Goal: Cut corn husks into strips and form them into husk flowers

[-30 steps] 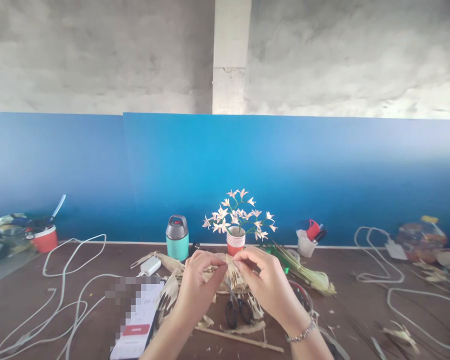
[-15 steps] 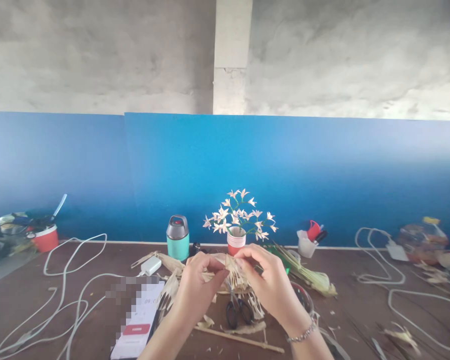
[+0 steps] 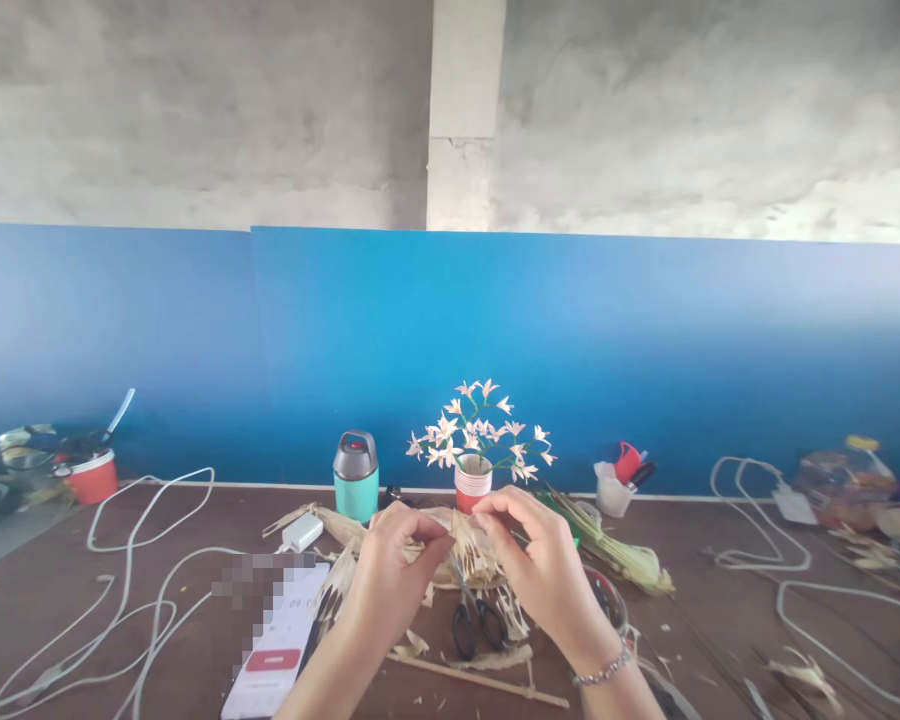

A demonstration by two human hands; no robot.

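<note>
- A pale tan dried husk piece (image 3: 459, 528) is held up just above the brown desk (image 3: 720, 620), low in the middle of the head view, between the 2 hands.
- The left hand (image 3: 394, 580) pinches the husk's left end; its grip is closed on it, thumb against forefinger.
- The right hand (image 3: 544, 570) pinches the right end in the same way, its grip also closed on the husk. A thin silver bracelet (image 3: 604, 670) sits on that wrist.
- The 2 sets of fingertips are near each other but apart, with husk showing between them.
- Under the hands lie more dried husk scraps (image 3: 510, 610), black-handled scissors (image 3: 478, 622) and a thin pale wooden stick (image 3: 480, 680).
- Just left of the left forearm lies a white smartphone (image 3: 277, 640), its screen partly blurred.
- Behind the hands stands a red and white paper cup (image 3: 472, 482) holding small cream flowers on green stems (image 3: 480, 430). A teal canister with a grey lid (image 3: 355, 475) stands to the cup's left.
- A small white charger block (image 3: 301, 532) lies near the canister, and white cables (image 3: 127, 580) loop across the left of the desk.
- To the right of the hands lies a bundle of green-yellow leaf strips (image 3: 615, 550), with a small white cup holding red things (image 3: 613, 488) behind it.
- A blue wall panel (image 3: 645, 350) runs along the back of the desk.
</note>
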